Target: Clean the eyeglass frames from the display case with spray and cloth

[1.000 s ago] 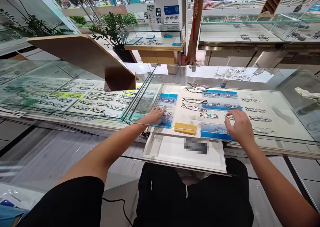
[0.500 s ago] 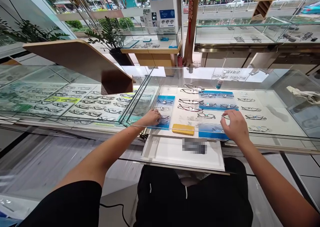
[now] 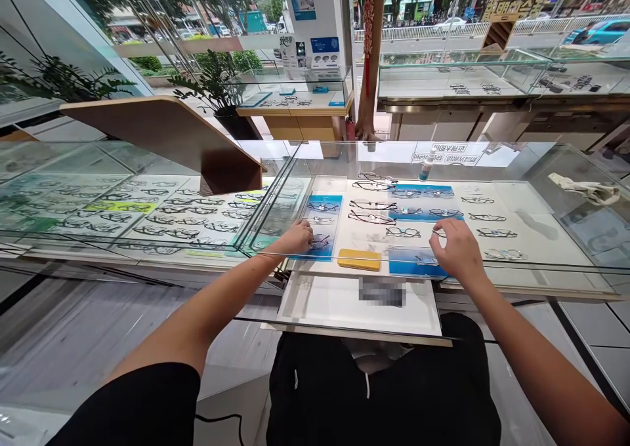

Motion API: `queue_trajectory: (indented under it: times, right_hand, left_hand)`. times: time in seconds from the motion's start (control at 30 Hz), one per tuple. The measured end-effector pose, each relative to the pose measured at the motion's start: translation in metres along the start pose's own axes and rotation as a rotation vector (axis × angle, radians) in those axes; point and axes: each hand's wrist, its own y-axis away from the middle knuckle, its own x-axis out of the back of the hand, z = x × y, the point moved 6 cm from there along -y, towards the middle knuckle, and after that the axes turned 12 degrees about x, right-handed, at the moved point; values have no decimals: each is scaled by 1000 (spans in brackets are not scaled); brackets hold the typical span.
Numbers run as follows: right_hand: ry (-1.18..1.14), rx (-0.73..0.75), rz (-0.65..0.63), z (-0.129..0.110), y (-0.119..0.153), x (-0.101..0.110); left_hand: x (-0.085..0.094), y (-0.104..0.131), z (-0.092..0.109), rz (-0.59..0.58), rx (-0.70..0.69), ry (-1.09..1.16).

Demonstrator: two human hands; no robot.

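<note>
My left hand [image 3: 297, 237] rests at the left edge of a blue card [image 3: 331, 213], its fingertips closed beside the lowest glasses [image 3: 321, 241] there; what they pinch, if anything, is too small to tell. On the right, my right hand [image 3: 457, 246] hovers over the glass top with thumb and forefinger curved towards each other around a small pair of glasses [image 3: 440, 233]; its grip cannot be made out. Between the hands lie a yellow case [image 3: 359, 259], clear-lensed glasses [image 3: 402, 233] and a second blue card [image 3: 417, 262].
An open white drawer [image 3: 319, 302] holds a blurred dark item. A small bottle [image 3: 426, 168] stands behind the frames. A wooden board [image 3: 162, 121] overhangs the left case, and a pale cloth [image 3: 585, 189] lies at the right.
The view has tilted slightly upward, so the counter sits lower in the picture. Both hands stay at nearly the same places over the display.
</note>
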Motion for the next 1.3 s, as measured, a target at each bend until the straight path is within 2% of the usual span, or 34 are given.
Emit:
queue_trajectory:
  times: [0.13,0.23,0.4,0.5,0.6,0.7,0.83,0.93,1.07,1.2,1.3]
  right_hand:
    - [0,3,9,1,0,-1]
    - [1,2,5,1,0,-1]
    - [7,6,-9,-1,0,0]
    - [10,13,-14,-1,0,0]
    - [18,21,-22,0,1,-1]
    - [24,20,-34,-1,1,-2]
    - [29,18,-45,-1,1,-2]
    - [34,23,-44,-2,0,-1]
    - [40,21,-44,-2,0,-2]
    - [37,26,-32,-2,0,-2]
    - [32,33,-21,-4,0,-1]
  left_hand:
    - [10,8,11,-23,-3,-30]
    - [17,21,26,-38,-25,-26]
    - [29,58,65,-92,-77,19]
    - [42,84,93,-162,-119,90]
    - [63,109,123,-243,-186,173]
    - [93,128,148,-275,-218,197]
    - [141,139,165,-276,-251,250]
    - [179,126,157,-223,-237,244]
    - [217,81,119,-63,-180,129]
    - [231,19,75,96,-68,4]
    - [223,-15,58,146,-23,-89]
